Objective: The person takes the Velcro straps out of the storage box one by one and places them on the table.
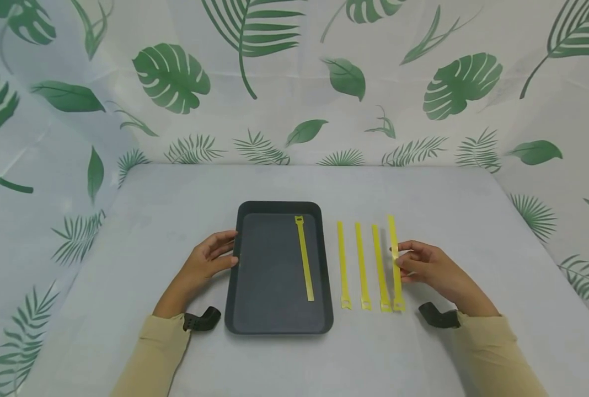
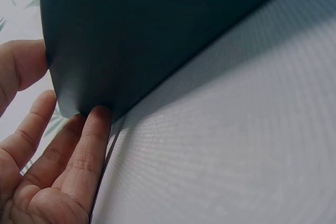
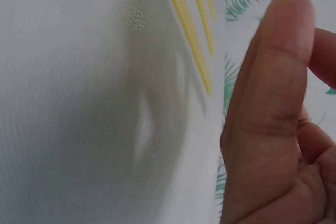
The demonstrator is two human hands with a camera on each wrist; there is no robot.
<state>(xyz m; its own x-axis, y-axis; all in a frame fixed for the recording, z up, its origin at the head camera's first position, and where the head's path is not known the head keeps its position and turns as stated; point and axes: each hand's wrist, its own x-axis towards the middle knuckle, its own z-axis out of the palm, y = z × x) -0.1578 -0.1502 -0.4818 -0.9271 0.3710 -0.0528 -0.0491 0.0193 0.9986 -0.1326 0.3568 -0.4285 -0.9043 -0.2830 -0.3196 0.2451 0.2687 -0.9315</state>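
My right hand (image 1: 430, 267) pinches a yellow hook-and-loop cable tie (image 1: 392, 237) between thumb and fingers, its slotted head toward me. It is lifted off the table, with a shadow beside it. In the right wrist view the thumb (image 3: 278, 77) covers most of this tie. My left hand (image 1: 210, 259) touches the left side of a dark grey tray (image 1: 233, 298); its fingers (image 2: 94, 145) rest against the outer wall in the left wrist view. Inside the tray, toward its right side, lies another yellow cable tie (image 1: 304, 262), slotted head away from me.
Three more yellow cable ties, a left one (image 1: 342, 262), a middle one (image 1: 361, 262) and a right one (image 1: 379, 262), lie side by side between the tray and my right hand. The white table (image 1: 374, 358) meets a leaf-patterned cloth (image 1: 274, 110) behind.
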